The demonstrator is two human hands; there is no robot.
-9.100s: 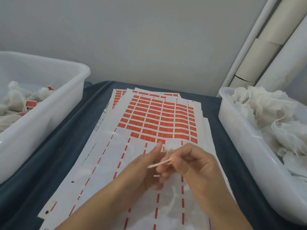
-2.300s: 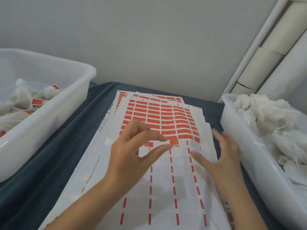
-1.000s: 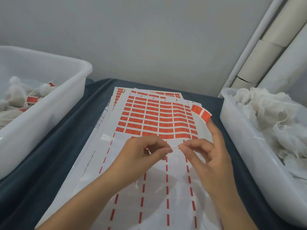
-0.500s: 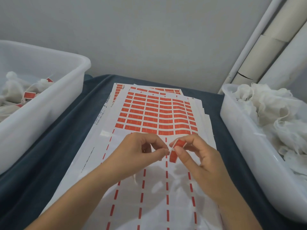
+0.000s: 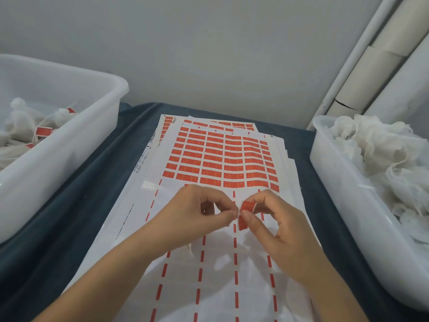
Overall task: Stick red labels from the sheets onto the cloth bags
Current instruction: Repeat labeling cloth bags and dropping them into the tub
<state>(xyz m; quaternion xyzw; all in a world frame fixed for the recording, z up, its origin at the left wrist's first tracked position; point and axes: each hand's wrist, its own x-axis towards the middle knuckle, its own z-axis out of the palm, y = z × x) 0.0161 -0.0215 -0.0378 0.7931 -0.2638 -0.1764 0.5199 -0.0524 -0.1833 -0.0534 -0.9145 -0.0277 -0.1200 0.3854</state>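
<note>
Your right hand (image 5: 276, 223) pinches a red label (image 5: 245, 214) between thumb and forefinger, its lower end hanging free just under your thumb tip. Your left hand (image 5: 197, 219), fingertips almost touching the right, has thumb and forefinger closed in a pinch; it seems to hold a thin white string, though the string itself is too fine to make out, and a wisp of white cloth bag (image 5: 190, 248) shows below that palm. Both hands hover over the stripped part of the label sheet (image 5: 209, 163), whose full red rows lie just beyond your knuckles. To fold the label cleanly, keep the string taut across its sticky middle, bring the two halves together edge to edge, then press from the fold outward. The tub of labelled bags (image 5: 69, 145) sits well to your left, the tub of plain bags (image 5: 343, 182) to your right.
</note>
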